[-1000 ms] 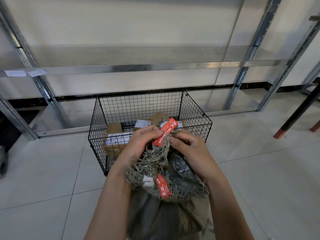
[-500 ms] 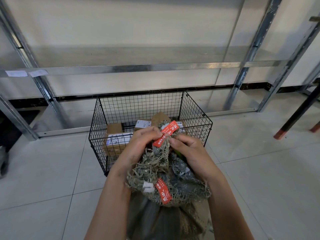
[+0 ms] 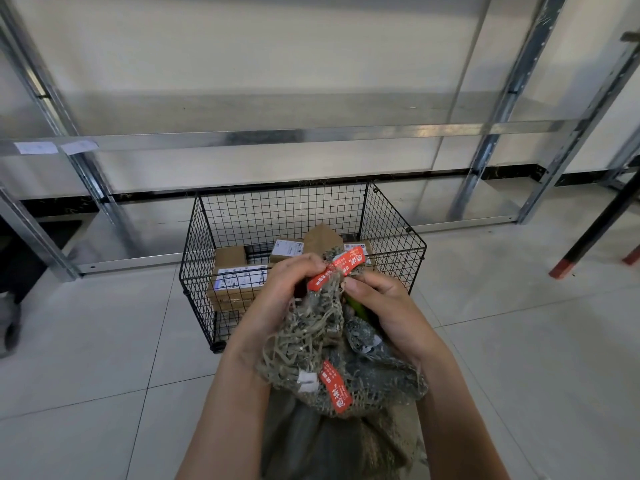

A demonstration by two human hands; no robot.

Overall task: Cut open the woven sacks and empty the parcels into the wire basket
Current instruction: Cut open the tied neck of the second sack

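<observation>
A grey-green woven sack (image 3: 339, 424) stands upright in front of me, its frayed mouth bunched together and sealed with red tape (image 3: 337, 268). My left hand (image 3: 287, 292) grips the bunched mouth just below the tape. My right hand (image 3: 384, 310) is curled round a green object (image 3: 358, 308) held against the sack's neck; what the green object is stays hidden. Behind the sack stands the black wire basket (image 3: 391, 237) on the floor, holding several cardboard parcels (image 3: 239, 282).
Metal shelving (image 3: 277, 136) runs along the wall behind the basket. A dark table leg with a red foot (image 3: 585, 244) stands at the right. A person's shoe (image 3: 10, 327) shows at the left edge. Pale floor tiles surround me.
The hands and the sack's neck have dropped slightly and the right hand has closed in on the taped neck. The basket has not moved.
</observation>
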